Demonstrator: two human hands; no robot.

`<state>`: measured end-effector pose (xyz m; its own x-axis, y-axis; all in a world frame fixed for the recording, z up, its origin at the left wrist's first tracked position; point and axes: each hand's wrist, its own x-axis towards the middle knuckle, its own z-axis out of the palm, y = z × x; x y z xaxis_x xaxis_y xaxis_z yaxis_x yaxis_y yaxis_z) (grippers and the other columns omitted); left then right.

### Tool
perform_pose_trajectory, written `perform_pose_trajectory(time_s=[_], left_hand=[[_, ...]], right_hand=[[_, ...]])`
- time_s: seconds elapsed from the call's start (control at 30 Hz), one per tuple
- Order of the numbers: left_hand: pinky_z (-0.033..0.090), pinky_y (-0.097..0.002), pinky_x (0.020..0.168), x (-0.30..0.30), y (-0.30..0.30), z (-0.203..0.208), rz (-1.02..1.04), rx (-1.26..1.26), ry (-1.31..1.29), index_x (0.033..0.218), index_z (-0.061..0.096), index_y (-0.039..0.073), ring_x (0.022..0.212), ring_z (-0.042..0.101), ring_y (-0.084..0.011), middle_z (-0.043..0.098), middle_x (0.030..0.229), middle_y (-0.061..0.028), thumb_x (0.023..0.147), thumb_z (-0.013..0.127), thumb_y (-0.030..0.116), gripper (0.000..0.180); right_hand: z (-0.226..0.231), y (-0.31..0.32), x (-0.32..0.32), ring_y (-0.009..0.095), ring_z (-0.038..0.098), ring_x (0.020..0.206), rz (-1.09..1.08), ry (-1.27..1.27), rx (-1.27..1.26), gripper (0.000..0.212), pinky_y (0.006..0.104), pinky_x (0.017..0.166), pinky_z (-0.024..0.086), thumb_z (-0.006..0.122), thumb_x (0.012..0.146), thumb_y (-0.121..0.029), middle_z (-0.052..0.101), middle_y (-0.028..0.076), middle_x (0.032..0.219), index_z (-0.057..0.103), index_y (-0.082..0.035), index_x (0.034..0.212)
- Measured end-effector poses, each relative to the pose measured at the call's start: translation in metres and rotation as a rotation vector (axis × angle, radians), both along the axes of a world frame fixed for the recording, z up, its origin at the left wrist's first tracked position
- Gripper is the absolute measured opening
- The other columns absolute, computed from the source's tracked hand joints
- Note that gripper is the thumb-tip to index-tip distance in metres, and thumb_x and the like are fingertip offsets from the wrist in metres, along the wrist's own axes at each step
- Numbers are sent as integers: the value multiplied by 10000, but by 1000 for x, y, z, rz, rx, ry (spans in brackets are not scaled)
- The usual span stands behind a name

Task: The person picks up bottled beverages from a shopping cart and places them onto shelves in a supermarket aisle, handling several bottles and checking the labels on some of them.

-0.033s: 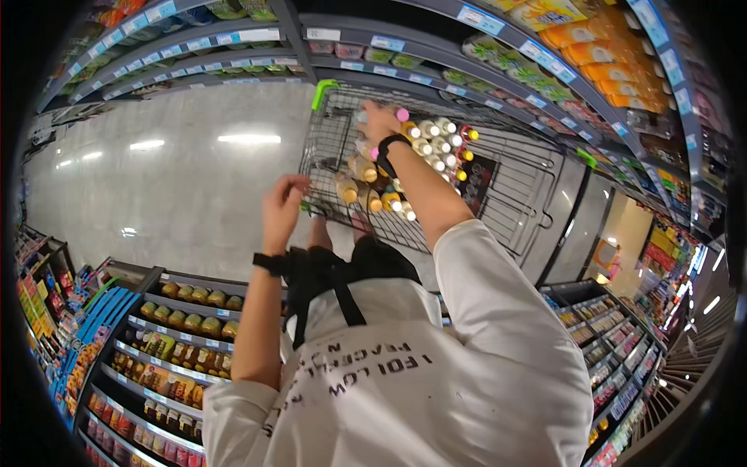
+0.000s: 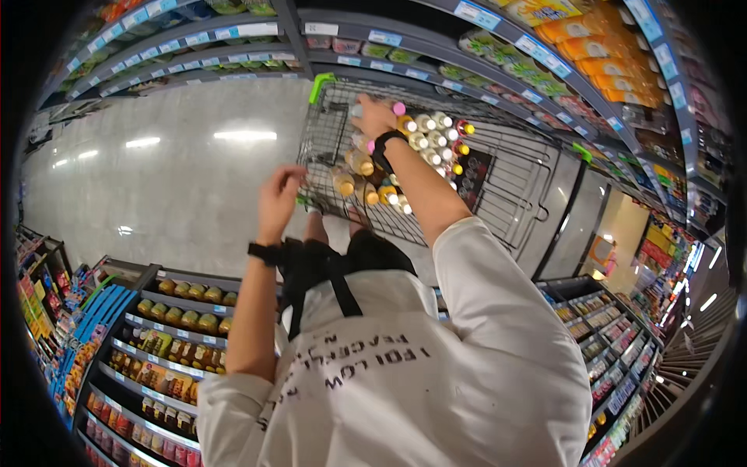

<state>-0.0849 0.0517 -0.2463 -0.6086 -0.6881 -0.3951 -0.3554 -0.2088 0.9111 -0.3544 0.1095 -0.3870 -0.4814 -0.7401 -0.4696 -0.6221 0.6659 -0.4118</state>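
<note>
A wire shopping cart (image 2: pixel 510 187) stands ahead of me, holding several bottles (image 2: pixel 424 140) with white, yellow and orange caps. My right hand (image 2: pixel 375 117) reaches over its far side, and its bent fingers close round the upper part of a pale bottle (image 2: pixel 357 110). Next to that hand sits a pink-capped bottle (image 2: pixel 398 108). At the cart's left end my left hand (image 2: pixel 278 198) hangs with loosely bent fingers apart, nothing in them. Its fingertips are close to the wire rim; whether they touch it I cannot tell.
Store shelves (image 2: pixel 358 43) with packaged goods run along the far side, close to the cart. Another shelf unit (image 2: pixel 175 342) with jars stands at the lower left. Grey floor (image 2: pixel 156 179) stretches to the left. A dark flat box (image 2: pixel 475 179) lies in the cart beside the bottles.
The whole view has shifted slightly, so the scene sits a little more to the left and higher. Both hands keep nearly the same places relative to the cart.
</note>
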Motion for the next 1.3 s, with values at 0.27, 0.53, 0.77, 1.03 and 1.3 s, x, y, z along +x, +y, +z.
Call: perform_pose_trajectory(time_s=[0.27, 0.53, 0.77, 1.03, 1.3], left_hand=[[458, -398, 977, -21, -9, 35, -340, -487, 67, 1321, 509, 38, 1146, 593, -345, 614, 1238, -196, 773, 722, 222, 616], [519, -368, 821, -19, 34, 108, -524, -123, 476, 1252, 564, 43, 938, 683, -301, 683, 1033, -168, 761, 781, 389, 639], [509, -313, 829, -34, 44, 173, -386, -201, 371, 1222, 572, 12, 922, 670, -176, 695, 1025, -138, 818, 752, 291, 523], [512, -305, 819, -82, 75, 205, -239, -106, 584, 1196, 567, -12, 928, 651, -157, 680, 1033, -96, 895, 688, 310, 458], [484, -371, 984, -138, 150, 236, -419, 319, 743, 1393, 404, -8, 1177, 578, -242, 527, 1368, -183, 965, 549, 270, 530]], right_hand=[[227, 50, 50, 219, 672, 788, 135, -89, -501, 413, 317, 709, 527, 749, 759, -253, 682, 99, 905, 602, -119, 1121], [380, 105, 95, 39, 545, 762, -351, -489, -708, 307, 197, 643, 445, 617, 941, -114, 623, 8, 912, 573, -20, 1230], [352, 148, 105, 115, 586, 930, -480, -341, -712, 394, 261, 767, 489, 518, 1010, -332, 623, 44, 1066, 559, -43, 1274], [355, 194, 109, 160, 620, 948, -199, -526, -688, 652, 300, 807, 504, 619, 957, -298, 623, 142, 1130, 320, 7, 1450], [357, 269, 62, 152, 643, 928, -241, -510, -953, 657, 295, 769, 520, 732, 861, -170, 656, 120, 1088, 398, 8, 1398]])
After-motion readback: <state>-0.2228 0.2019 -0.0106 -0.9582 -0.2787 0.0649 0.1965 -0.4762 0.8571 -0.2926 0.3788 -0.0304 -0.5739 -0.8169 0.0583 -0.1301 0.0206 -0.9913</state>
